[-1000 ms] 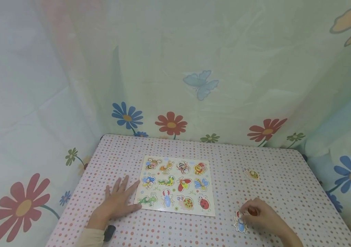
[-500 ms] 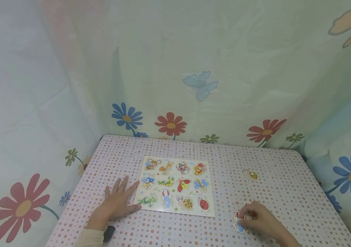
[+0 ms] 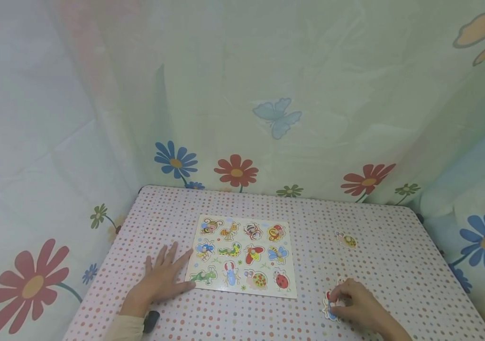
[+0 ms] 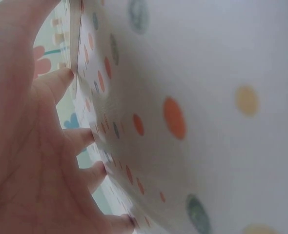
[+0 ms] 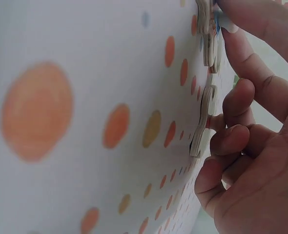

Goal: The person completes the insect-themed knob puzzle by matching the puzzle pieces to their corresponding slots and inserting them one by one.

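Note:
Near the right front of the table, my right hand (image 3: 359,303) pinches a blue stag beetle puzzle piece (image 3: 326,311) between thumb and index finger. In the right wrist view the piece (image 5: 206,36) appears edge-on with a knob at the fingertips, the other fingers curled. Just beyond it lies a second knobbed piece (image 5: 204,122), mostly covered by the hand in the head view. My left hand (image 3: 159,282) rests with spread fingers at the left edge of the insect puzzle board (image 3: 265,292), thumb and index touching that edge.
A snail puzzle piece (image 3: 346,240) lies farther back, right of the board. The dotted tablecloth (image 3: 174,203) covers the table. Flower-printed curtains (image 3: 208,118) stand behind and at both sides. A dark object (image 3: 151,322) sits at the left wrist.
My right hand has shifted slightly over the stag beetle piece, and its thumb and index finger have closed in on it. The left hand and board have stayed put.

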The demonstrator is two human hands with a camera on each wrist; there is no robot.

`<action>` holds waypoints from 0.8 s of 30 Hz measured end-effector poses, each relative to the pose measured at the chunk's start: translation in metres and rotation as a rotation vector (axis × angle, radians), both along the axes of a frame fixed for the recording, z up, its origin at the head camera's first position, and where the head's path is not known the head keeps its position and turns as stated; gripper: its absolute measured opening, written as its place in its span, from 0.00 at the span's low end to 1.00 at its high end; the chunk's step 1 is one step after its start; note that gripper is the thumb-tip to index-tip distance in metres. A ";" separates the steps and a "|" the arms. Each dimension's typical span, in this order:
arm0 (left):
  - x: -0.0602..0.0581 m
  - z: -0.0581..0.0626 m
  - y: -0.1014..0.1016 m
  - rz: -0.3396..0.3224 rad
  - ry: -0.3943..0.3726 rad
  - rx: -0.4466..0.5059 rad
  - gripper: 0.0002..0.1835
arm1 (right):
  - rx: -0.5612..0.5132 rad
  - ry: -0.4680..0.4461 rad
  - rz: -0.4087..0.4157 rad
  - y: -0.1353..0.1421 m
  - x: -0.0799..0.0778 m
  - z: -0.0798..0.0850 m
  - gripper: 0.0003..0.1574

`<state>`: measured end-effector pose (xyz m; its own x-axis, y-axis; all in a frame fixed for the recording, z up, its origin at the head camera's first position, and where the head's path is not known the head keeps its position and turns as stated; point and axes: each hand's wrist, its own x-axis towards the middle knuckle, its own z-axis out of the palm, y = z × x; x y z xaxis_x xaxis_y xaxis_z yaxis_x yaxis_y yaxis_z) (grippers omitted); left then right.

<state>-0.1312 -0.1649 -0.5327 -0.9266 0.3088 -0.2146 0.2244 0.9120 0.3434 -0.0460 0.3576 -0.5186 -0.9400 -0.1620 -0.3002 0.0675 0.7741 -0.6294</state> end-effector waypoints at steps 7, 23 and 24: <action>0.000 0.000 0.000 -0.001 -0.005 0.008 0.50 | -0.011 0.008 -0.058 -0.003 0.008 0.002 0.16; 0.000 0.002 0.000 -0.004 -0.009 0.021 0.50 | -0.001 0.063 -0.041 -0.011 0.006 0.002 0.10; 0.000 0.002 0.000 -0.005 -0.010 0.019 0.50 | -0.003 0.062 -0.041 -0.012 0.005 0.002 0.10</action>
